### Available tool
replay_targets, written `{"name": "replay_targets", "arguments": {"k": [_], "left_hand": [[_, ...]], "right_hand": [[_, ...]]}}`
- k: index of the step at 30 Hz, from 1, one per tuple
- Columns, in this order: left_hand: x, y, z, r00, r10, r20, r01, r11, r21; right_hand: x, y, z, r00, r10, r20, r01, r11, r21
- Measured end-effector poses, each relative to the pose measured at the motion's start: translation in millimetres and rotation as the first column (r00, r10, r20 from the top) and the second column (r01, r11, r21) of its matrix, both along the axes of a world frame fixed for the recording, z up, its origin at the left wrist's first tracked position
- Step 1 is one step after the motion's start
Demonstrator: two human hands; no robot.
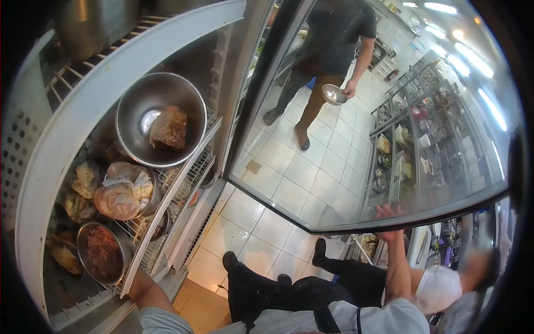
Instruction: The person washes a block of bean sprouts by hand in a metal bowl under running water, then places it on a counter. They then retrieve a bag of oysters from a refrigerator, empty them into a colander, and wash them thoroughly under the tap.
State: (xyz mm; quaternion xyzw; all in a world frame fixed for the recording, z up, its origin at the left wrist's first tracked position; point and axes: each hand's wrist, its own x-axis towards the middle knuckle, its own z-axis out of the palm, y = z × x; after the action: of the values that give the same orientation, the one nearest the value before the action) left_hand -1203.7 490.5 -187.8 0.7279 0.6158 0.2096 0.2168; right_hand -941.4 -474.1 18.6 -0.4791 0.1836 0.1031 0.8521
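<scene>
My left hand (139,284) reaches into an open refrigerator; its fingers are hidden behind the white shelf edge, beside a steel bowl (119,267) of ground red meat (102,250). I cannot tell whether it touches the bowl. My right hand (390,227) is at the lower edge of the glass door (300,175), fingers spread, holding nothing. Deeper on the wire shelf (133,227) stands a larger steel bowl (133,125) with a brown block of food (170,127). Between the bowls, a plastic-wrapped bundle (124,190) rests in a metal container.
A co-worker (338,46) stands beyond the glass door with a small metal bowl (333,95) in one hand. Another person (438,288) in white is close on my right. Stocked metal racks (400,137) line the far side. Cardboard (204,307) lies on the tiled floor (258,234).
</scene>
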Motion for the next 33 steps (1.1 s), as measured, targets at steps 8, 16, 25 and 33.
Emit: {"name": "replay_targets", "arguments": {"k": [8,16,25,33], "left_hand": [[-5,-12,8,0.990,0.017,0.141,-0.014,0.999,-0.029],[-5,-29,9,0.946,0.031,0.322,-0.008,0.997,-0.072],[-3,-43,12,0.832,0.066,0.551,0.001,0.993,-0.121],[-5,-54,17,0.691,0.110,0.714,0.019,0.985,-0.170]], "right_hand": [[2,24,5,0.980,0.071,0.184,-0.103,0.980,0.170],[-4,-12,-6,1.000,-0.011,0.007,0.010,0.993,0.118],[-11,-7,3,1.000,0.010,-0.017,-0.008,0.996,0.094],[-12,-10,2,0.998,-0.050,-0.039,0.052,0.997,0.062]]}}
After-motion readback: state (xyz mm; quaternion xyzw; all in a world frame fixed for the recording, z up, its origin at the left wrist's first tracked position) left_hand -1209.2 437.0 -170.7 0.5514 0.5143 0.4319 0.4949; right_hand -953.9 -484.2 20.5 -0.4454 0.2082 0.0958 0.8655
